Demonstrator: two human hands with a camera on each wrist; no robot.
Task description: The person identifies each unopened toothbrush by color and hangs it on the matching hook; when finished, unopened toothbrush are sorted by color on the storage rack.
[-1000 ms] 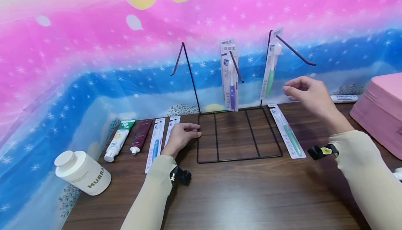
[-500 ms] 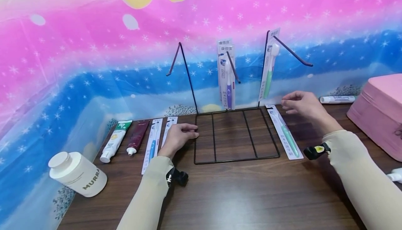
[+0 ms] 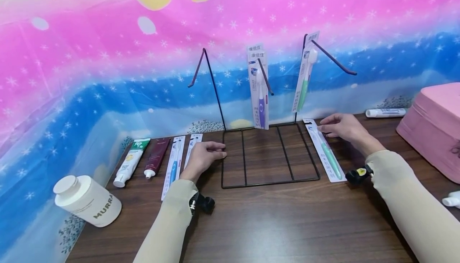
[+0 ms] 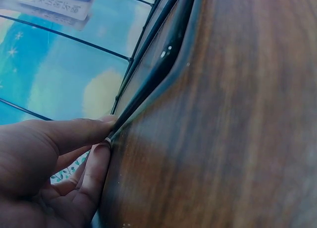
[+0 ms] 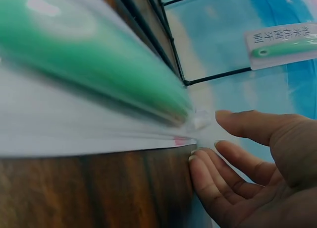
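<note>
My left hand [image 3: 203,157] pinches the left side wire of a black wire display rack [image 3: 273,182]; in the left wrist view, thumb and fingertip meet at the wire. My right hand [image 3: 343,129] is at the upper part of a packaged green toothbrush [image 3: 328,151] lying flat on the table right of the rack. In the right wrist view, its thumb and fingers are spread apart around the pack's far end. Packaged purple toothbrushes [image 3: 261,103] hang on the rack's middle hook, and another green one [image 3: 304,83] hangs on the right hook. The left hook [image 3: 197,67] carries nothing.
Left of the rack lie a packaged blue toothbrush [image 3: 174,167], another pack [image 3: 194,143] partly behind my left hand, a maroon tube [image 3: 157,157] and a green-and-white toothpaste tube [image 3: 131,161]. A white bottle [image 3: 88,201] stands far left. Right are a white tube [image 3: 385,113] and a pink box [image 3: 431,131].
My right hand has come down and slightly left from beside the hanging green toothbrush to the one on the table. My left hand stays at the rack's side.
</note>
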